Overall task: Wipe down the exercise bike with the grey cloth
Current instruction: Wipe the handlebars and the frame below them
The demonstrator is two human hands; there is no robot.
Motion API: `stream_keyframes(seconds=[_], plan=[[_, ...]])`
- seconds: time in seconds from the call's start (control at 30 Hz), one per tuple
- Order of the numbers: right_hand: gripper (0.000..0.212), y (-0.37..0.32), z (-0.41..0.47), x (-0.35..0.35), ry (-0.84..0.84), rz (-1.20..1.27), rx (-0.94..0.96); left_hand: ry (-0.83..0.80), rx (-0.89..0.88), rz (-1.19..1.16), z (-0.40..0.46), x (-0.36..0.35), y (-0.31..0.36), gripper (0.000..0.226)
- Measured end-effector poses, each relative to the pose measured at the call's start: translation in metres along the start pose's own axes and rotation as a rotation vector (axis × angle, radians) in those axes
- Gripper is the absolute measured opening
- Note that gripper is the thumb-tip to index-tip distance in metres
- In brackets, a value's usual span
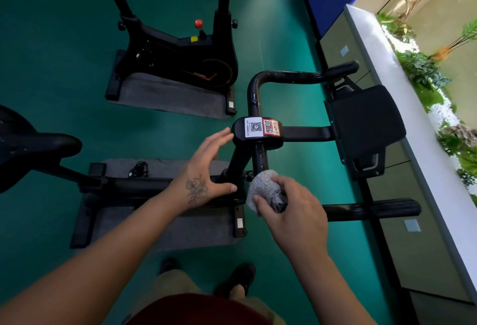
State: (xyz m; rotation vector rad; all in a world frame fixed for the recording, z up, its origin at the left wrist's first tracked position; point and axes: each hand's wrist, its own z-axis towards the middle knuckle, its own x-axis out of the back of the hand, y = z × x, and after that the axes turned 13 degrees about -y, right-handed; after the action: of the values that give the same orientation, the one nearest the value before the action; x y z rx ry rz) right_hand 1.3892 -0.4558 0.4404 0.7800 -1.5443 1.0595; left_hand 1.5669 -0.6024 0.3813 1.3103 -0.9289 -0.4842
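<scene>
Bare forearms, flower tattoo (196, 187) (left grip (206, 167)), maroon top (201, 309), black shoes (240, 278).

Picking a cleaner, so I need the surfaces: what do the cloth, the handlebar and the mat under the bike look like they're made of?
Grey cloth: looks like nubby microfibre or terry, going by its looped, bumpy pile.
Handlebar: appears to be glossy black painted metal tubing; highlights and small scuffs show. Its near end grip looks like ribbed matte rubber or foam.
Mat: grey, dull and slightly fuzzy, probably felt or carpet.

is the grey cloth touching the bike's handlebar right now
Touching. In the head view the right hand grips the bunched grey cloth, whose top edge presses against the black handlebar with no gap visible.
</scene>
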Motion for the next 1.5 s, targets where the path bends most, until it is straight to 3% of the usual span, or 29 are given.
stream_keyframes(seconds=[0.13,0.6,1.0,1.3,1.5], plan=[[0.048,-0.006,0.005,-0.004,0.046,0.018,-0.026,-0.032,0.009,0.017,0.012,0.009,0.002,0.110],[0.048,-0.035,0.076,-0.001,-0.059,0.143,-0.212,-0.131,0.002,0.025,0.022,0.014,-0.005,0.110],[0.041,-0.032,0.043,0.004,-0.101,-0.061,-0.098,-0.113,0.062,0.146,0.023,0.010,-0.001,0.118],[0.038,-0.042,0.076,0.003,-0.078,0.009,-0.112,-0.145,0.042,-0.039,0.023,0.009,-0.016,0.120],[0.039,-0.037,0.075,0.006,-0.119,0.029,-0.117,-0.140,0.052,0.103,0.019,0.013,-0.011,0.122]])
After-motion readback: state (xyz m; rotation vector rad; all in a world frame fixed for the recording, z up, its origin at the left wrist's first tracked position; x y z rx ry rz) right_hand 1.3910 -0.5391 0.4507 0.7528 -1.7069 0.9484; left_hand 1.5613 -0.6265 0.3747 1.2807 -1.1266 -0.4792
